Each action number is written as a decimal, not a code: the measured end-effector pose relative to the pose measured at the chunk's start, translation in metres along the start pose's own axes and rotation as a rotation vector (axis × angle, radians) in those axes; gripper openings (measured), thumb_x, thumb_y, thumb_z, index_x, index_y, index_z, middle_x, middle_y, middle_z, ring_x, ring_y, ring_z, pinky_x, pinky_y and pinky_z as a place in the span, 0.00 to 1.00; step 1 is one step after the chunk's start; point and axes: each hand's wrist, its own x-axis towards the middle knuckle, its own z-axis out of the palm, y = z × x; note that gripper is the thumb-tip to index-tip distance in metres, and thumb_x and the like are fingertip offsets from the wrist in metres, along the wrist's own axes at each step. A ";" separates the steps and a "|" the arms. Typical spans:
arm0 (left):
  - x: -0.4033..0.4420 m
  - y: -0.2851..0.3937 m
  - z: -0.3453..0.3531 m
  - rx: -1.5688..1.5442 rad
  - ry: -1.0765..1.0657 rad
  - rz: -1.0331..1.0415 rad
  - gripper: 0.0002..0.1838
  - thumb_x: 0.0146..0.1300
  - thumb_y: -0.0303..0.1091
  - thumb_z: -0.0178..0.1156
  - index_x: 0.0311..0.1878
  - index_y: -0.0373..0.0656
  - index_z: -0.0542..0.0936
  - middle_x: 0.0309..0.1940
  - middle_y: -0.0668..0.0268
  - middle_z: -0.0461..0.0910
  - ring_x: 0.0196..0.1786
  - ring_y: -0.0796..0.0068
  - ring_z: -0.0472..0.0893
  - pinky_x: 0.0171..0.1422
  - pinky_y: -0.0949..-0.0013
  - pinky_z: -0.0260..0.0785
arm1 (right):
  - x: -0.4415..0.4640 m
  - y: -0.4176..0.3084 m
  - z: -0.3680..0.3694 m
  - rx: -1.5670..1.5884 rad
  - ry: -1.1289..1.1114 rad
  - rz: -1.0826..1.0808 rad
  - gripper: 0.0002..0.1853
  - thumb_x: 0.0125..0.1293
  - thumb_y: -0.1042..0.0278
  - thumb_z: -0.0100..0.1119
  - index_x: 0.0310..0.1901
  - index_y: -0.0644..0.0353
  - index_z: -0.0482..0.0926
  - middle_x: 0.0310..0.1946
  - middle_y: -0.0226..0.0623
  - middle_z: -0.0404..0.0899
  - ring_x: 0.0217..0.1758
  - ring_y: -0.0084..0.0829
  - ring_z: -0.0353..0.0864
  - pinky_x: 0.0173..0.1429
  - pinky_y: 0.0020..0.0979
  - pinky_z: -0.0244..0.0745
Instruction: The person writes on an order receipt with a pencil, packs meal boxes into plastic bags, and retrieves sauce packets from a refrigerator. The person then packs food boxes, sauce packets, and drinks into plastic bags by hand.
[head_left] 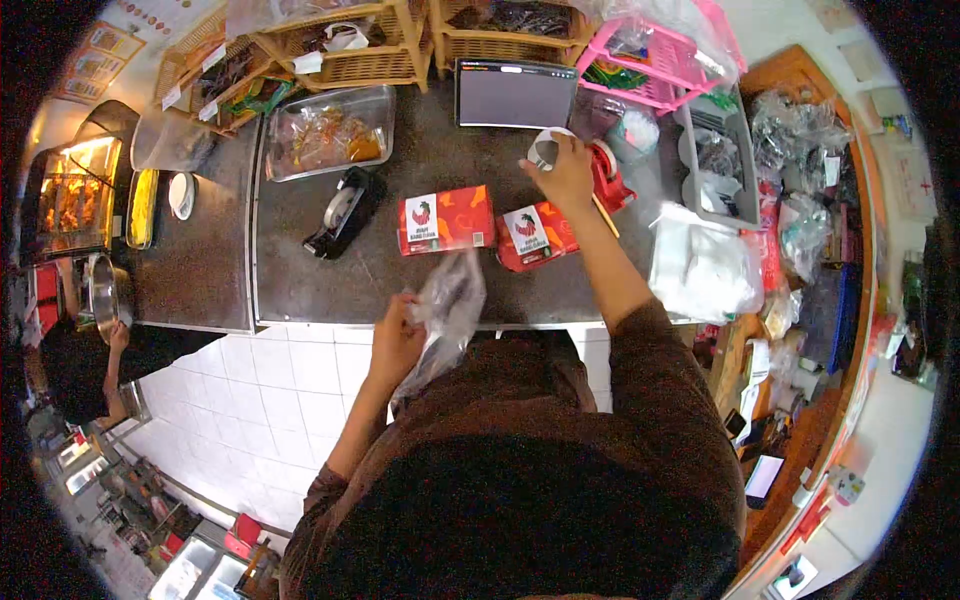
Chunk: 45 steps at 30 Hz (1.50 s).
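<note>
My left hand is closed on a transparent plastic bag, which hangs limp over the table's front edge. My right hand reaches across the table with its fingers curled round a white roll-like object with dark markings; its exact kind does not show. Just beside that hand is a red tape dispenser. A red-orange food box with a rooster print lies just beyond the bag. To its right, partly behind my right forearm, is a second such box.
A black tape dispenser and a transparent tub of small packets stand left. A tablet and wicker racks line the back. White bags lie right. At far left, another person holds a metal bowl.
</note>
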 end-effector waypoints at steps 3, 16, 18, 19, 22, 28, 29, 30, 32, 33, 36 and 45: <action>0.008 -0.052 0.000 -0.091 0.194 0.161 0.23 0.59 0.21 0.65 0.59 0.42 0.76 0.40 0.59 0.84 0.38 0.69 0.81 0.44 0.67 0.74 | 0.016 0.053 0.022 0.149 -0.340 -0.077 0.24 0.60 0.57 0.73 0.53 0.60 0.78 0.52 0.42 0.79 0.54 0.39 0.82 0.58 0.39 0.77; 0.026 0.043 -0.038 0.106 0.083 0.212 0.17 0.72 0.28 0.61 0.63 0.43 0.75 0.55 0.63 0.79 0.55 0.71 0.77 0.60 0.68 0.70 | 0.034 0.036 -0.002 -0.026 0.087 -0.254 0.19 0.57 0.71 0.67 0.51 0.52 0.80 0.51 0.41 0.80 0.47 0.49 0.85 0.54 0.49 0.81; 0.020 0.061 -0.028 0.107 0.053 0.143 0.18 0.72 0.28 0.61 0.63 0.42 0.76 0.56 0.60 0.79 0.59 0.72 0.76 0.64 0.69 0.67 | 0.057 0.046 0.015 -0.172 0.175 -0.262 0.17 0.56 0.74 0.63 0.49 0.48 0.80 0.47 0.37 0.82 0.48 0.50 0.85 0.52 0.48 0.81; 0.018 0.056 -0.020 0.055 0.064 0.157 0.18 0.72 0.28 0.61 0.64 0.42 0.75 0.54 0.61 0.79 0.58 0.72 0.77 0.64 0.68 0.67 | 0.073 0.064 0.030 -0.248 -0.157 -0.261 0.15 0.58 0.71 0.61 0.49 0.48 0.80 0.46 0.39 0.82 0.48 0.51 0.85 0.51 0.48 0.81; 0.007 0.047 -0.007 0.025 0.067 0.092 0.24 0.70 0.26 0.62 0.68 0.44 0.72 0.50 0.62 0.81 0.54 0.71 0.79 0.61 0.68 0.70 | 0.083 0.074 -0.044 -0.052 -0.035 -0.159 0.13 0.61 0.66 0.60 0.47 0.49 0.83 0.46 0.42 0.81 0.46 0.53 0.83 0.48 0.50 0.79; -0.020 0.038 0.043 -0.041 0.509 0.020 0.33 0.64 0.26 0.69 0.71 0.44 0.67 0.42 0.60 0.81 0.44 0.67 0.81 0.52 0.67 0.74 | -0.077 0.197 -0.144 -0.421 0.136 -0.105 0.29 0.61 0.76 0.58 0.66 0.46 0.78 0.44 0.40 0.76 0.46 0.41 0.76 0.46 0.43 0.75; -0.022 0.026 0.051 0.041 0.539 -0.023 0.27 0.62 0.28 0.71 0.64 0.42 0.74 0.41 0.59 0.82 0.43 0.67 0.81 0.50 0.65 0.74 | -0.115 0.229 -0.124 -0.526 -0.146 -0.007 0.29 0.64 0.76 0.55 0.68 0.48 0.76 0.51 0.43 0.76 0.51 0.43 0.77 0.49 0.44 0.77; -0.021 0.030 0.057 0.031 0.540 -0.035 0.27 0.62 0.28 0.71 0.64 0.42 0.74 0.41 0.59 0.82 0.43 0.67 0.81 0.50 0.65 0.74 | -0.167 0.280 -0.072 -0.629 -0.278 0.036 0.30 0.68 0.71 0.51 0.73 0.57 0.67 0.58 0.49 0.74 0.56 0.49 0.77 0.54 0.46 0.81; -0.013 0.046 0.066 0.222 0.398 -0.044 0.21 0.62 0.31 0.72 0.56 0.39 0.78 0.42 0.57 0.83 0.44 0.66 0.82 0.50 0.64 0.74 | -0.187 0.272 -0.061 -0.361 -0.624 0.360 0.34 0.70 0.70 0.48 0.77 0.64 0.56 0.67 0.51 0.68 0.71 0.50 0.69 0.56 0.45 0.84; -0.008 0.049 0.071 0.214 0.382 -0.176 0.19 0.63 0.33 0.71 0.53 0.37 0.78 0.42 0.56 0.83 0.43 0.65 0.82 0.49 0.63 0.74 | -0.197 0.272 -0.049 -0.397 -0.552 0.191 0.38 0.68 0.67 0.54 0.77 0.66 0.52 0.66 0.52 0.67 0.69 0.49 0.71 0.57 0.45 0.84; 0.000 0.061 0.082 0.007 0.410 -0.099 0.18 0.65 0.32 0.69 0.54 0.34 0.77 0.44 0.57 0.83 0.45 0.68 0.81 0.51 0.66 0.73 | -0.165 0.246 -0.070 -0.314 -0.607 0.224 0.42 0.59 0.57 0.69 0.70 0.72 0.63 0.65 0.55 0.70 0.59 0.50 0.79 0.54 0.42 0.82; -0.016 0.146 0.115 -0.070 0.668 -0.132 0.12 0.71 0.33 0.66 0.49 0.34 0.80 0.43 0.61 0.84 0.46 0.72 0.78 0.55 0.68 0.71 | 0.012 0.318 -0.117 0.480 -0.130 0.177 0.14 0.70 0.74 0.61 0.56 0.56 0.82 0.47 0.35 0.85 0.42 0.24 0.82 0.46 0.28 0.78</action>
